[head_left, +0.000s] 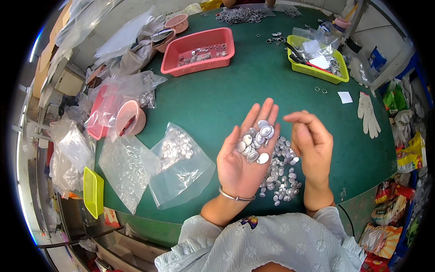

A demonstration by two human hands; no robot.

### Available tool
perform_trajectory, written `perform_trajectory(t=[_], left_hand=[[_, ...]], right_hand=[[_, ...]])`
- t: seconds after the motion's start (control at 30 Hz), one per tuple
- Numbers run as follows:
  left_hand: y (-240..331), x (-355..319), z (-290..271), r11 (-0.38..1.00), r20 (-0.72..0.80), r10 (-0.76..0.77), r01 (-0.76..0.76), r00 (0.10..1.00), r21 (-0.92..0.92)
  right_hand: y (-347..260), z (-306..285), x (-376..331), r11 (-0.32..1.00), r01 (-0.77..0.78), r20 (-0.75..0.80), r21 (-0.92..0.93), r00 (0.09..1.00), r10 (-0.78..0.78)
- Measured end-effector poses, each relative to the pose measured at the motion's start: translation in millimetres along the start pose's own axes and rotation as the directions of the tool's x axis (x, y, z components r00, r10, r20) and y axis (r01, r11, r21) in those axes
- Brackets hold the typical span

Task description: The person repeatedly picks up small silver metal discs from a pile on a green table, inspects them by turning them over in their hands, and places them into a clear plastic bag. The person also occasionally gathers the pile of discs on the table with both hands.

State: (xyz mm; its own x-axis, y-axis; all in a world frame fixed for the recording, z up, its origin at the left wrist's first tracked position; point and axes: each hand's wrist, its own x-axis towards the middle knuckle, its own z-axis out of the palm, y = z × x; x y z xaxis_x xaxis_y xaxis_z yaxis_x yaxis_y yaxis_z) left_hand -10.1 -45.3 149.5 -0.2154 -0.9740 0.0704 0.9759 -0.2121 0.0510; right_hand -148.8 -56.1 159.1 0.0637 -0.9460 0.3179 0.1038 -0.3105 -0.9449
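Note:
My left hand (244, 156) is palm up with its fingers stretched out, and it holds a small heap of shiny silver oval metal pieces (252, 146). Just right of it is my right hand (311, 143), its fingers curled in and the index finger bent toward the left palm. Whatever the right fingers may hold is hidden. On the green table between and below the hands lie many more loose oval pieces (283, 181). To the left, a clear plastic bag (181, 181) contains a pile of similar pieces.
A pink tray (167, 63) with small metal parts stands at the far left. At the far right are a yellow-green basket (317, 75), a white card (345, 97) and a white glove (368, 115). A pink cup (136, 115) and a yellow tray (93, 195) line the left edge.

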Motion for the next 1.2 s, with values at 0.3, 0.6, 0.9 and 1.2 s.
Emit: perform_trajectory(t=[0.3, 0.6, 0.9, 1.2], left_hand=[[-4.0, -0.4, -1.0, 0.994, -0.037, -0.076, 0.078, 0.996, 0.075], [-7.3, 0.3, -3.2, 0.997, -0.015, -0.077, 0.077, 0.997, -0.019], [-11.0, 0.9, -1.9, 0.998, -0.033, -0.063, 0.063, 0.997, -0.025], [-11.9, -0.3, -3.4, 0.991, -0.019, -0.113, 0.111, 0.993, -0.071]], right_hand=[[-2.6, 11.6, 0.0, 0.83, 0.205, 0.112, -0.519, 0.979, -0.172], [-2.3, 6.8, 6.6, 0.794, 0.245, 0.136, -0.557, 0.97, -0.204], [15.4, 8.8, 11.4, 0.915, 0.193, -0.041, -0.354, 0.974, -0.221], [19.9, 3.5, 7.5, 0.972, 0.169, -0.112, -0.166, 0.976, -0.189]])
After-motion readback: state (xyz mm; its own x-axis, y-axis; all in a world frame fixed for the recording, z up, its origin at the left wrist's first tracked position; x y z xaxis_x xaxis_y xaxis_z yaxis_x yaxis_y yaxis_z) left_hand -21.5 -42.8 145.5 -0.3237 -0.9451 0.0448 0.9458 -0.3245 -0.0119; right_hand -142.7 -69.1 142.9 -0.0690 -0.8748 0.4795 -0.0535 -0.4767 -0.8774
